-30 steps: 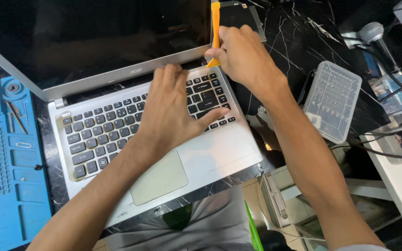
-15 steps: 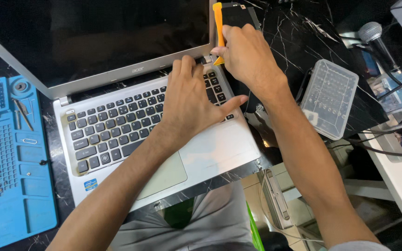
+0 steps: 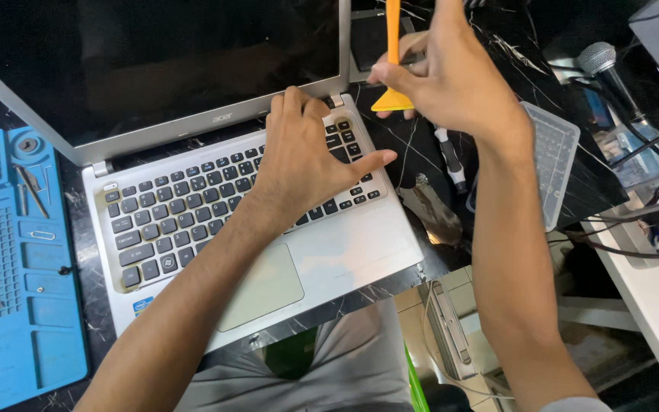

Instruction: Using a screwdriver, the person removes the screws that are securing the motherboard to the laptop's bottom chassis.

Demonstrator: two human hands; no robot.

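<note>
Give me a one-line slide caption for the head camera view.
Left hand pressed on an open silver laptop's keyboard while the right hand holds an orange pry tool above its hinge corner.

The orange pry tool (image 3: 393,69) has been lifted off the laptop (image 3: 345,252) hinge by the right hand (image 3: 451,76), toward two o'clock; the left hand (image 3: 306,164) has been slid to the keyboard's top-right.

One head-worn camera looks steeply down, close over the laptop (image 3: 215,229) on the dark table (image 3: 421,152).
</note>
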